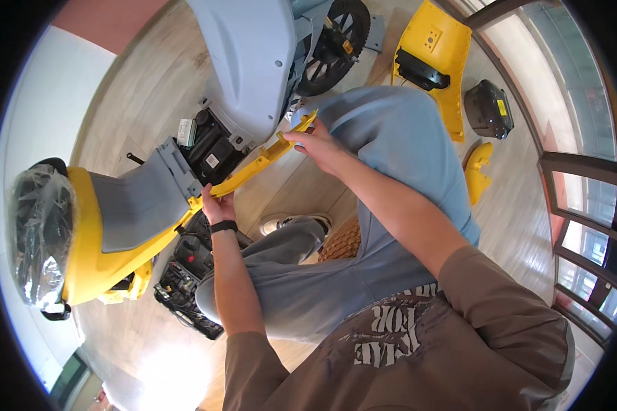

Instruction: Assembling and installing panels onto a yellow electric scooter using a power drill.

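Note:
A long, narrow yellow trim strip slants across the side of a partly stripped scooter. My right hand is closed on its far right end, thumb along the near edge. Toward the strip's other end, my left hand, with a dark band at the wrist, grips it from below, beside the grey footboard. Just beyond the strip lies an uncovered black compartment with a white label. The grey front panel rises behind it. Whether the strip's left end touches the yellow scooter body I cannot tell.
A tray of tools and parts sits left of my knee. Wrapped clear plastic covers the scooter's left end. On the floor at right lie a large yellow panel, a black case and a small yellow piece.

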Available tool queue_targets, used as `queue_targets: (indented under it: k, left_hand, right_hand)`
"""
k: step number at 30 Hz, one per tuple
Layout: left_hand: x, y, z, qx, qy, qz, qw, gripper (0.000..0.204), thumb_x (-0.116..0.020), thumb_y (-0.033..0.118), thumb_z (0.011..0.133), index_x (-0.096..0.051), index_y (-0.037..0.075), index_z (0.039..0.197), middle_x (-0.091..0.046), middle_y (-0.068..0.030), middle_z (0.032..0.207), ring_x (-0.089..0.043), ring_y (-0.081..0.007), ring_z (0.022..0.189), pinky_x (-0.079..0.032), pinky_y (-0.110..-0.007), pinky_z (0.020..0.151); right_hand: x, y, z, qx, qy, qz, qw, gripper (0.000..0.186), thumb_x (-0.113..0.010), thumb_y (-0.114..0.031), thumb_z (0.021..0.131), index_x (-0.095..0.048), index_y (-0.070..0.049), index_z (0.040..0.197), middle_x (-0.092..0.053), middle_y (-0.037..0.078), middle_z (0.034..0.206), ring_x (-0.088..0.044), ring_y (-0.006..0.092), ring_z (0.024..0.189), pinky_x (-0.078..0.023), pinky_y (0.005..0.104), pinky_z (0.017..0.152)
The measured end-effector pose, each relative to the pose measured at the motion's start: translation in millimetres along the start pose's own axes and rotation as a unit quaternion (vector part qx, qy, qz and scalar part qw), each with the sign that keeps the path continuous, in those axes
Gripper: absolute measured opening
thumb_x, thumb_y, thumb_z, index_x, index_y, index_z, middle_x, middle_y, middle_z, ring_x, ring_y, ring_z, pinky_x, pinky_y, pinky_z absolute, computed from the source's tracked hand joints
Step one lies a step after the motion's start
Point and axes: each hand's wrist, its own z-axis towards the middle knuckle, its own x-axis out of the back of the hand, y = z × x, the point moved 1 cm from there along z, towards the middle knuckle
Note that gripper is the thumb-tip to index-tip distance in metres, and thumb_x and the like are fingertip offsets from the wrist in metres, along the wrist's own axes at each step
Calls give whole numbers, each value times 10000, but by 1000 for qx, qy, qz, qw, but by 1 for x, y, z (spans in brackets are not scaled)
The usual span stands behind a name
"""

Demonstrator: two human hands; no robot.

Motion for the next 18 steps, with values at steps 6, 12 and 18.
queue_targets:
  k: [6, 12, 18]
  left_hand:
    - [1, -5, -7, 10, -8, -76, 997, 77, -604, 117, 809, -542, 73, 799, -607, -49, 752, -601, -201, 683, -534, -348, 698]
    - [-3, -7, -13, -9, -3, -114, 993, 51, -579, 58, 821, -547, 87, 793, -606, -33, 749, -586, -188, 687, -491, -321, 665]
    - [-16, -11, -22, 3, -5, -120, 993, 48, -555, 60, 837, -545, 83, 796, -601, -37, 756, -540, -173, 641, -460, -305, 631]
  right_hand:
    - [-3, 8, 8, -1, -22, 51, 998, 586, -732, -86, 737, -399, -155, 1214, -551, 38, 1154, -544, 183, 1087, -498, 364, 862]
    - [3, 9, 23, -24, -48, 36, 998, 574, -699, -40, 731, -406, -158, 1211, -560, 35, 1130, -547, 186, 1081, -486, 378, 895]
    - [6, 3, 35, -13, -54, 46, 997, 559, -688, -35, 730, -421, -156, 1205, -560, 27, 1116, -547, 179, 1067, -483, 389, 895]
